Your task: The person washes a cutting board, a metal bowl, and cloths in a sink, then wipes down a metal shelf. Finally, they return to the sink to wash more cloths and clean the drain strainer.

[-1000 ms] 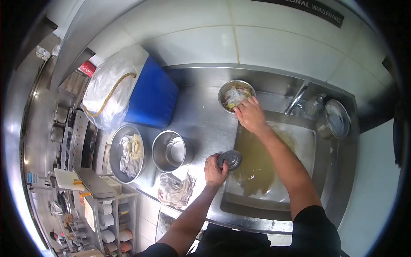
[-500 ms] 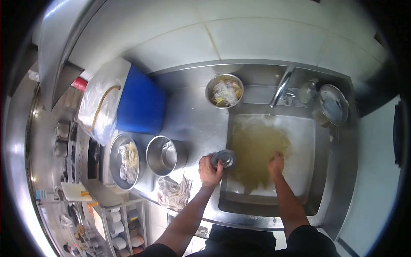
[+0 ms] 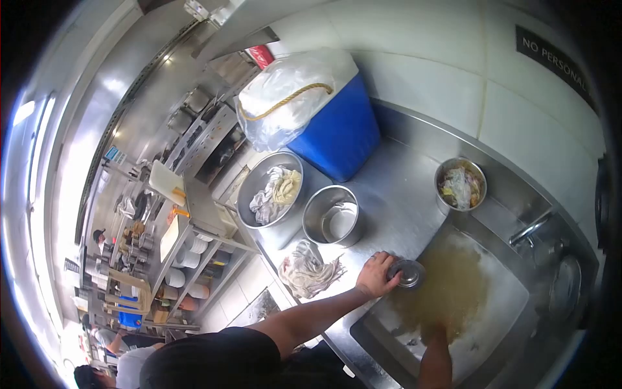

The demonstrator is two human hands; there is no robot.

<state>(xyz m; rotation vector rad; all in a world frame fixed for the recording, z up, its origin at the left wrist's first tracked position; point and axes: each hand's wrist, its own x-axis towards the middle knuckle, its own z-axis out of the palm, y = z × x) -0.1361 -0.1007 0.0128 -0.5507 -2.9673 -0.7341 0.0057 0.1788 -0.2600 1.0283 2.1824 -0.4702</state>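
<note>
My left hand (image 3: 378,275) grips a small round cup (image 3: 409,275), grey or see-through, at the left edge of the sink (image 3: 518,318). Murky yellow-brown water (image 3: 453,279) with whitish foam fills the sink. My right hand (image 3: 435,332) is down in this water near the front; its fingers are hidden, so I cannot see what they touch. Left of my left hand, a crumpled greyish cloth (image 3: 310,271) lies on the steel counter. Behind the cloth stands a deep steel pot (image 3: 332,217).
A wide steel bowl (image 3: 270,190) holds wet cloths. Behind it stands a blue bin (image 3: 343,129) with a clear plastic liner. A steel bowl of scraps (image 3: 460,185) sits near the tap (image 3: 531,227). Other people (image 3: 123,356) are at the lower left, beyond shelves of dishes.
My view has swung to the left, showing more of the kitchen. My right hand has gone from the water's surface down into it. The cup stays in my left hand.
</note>
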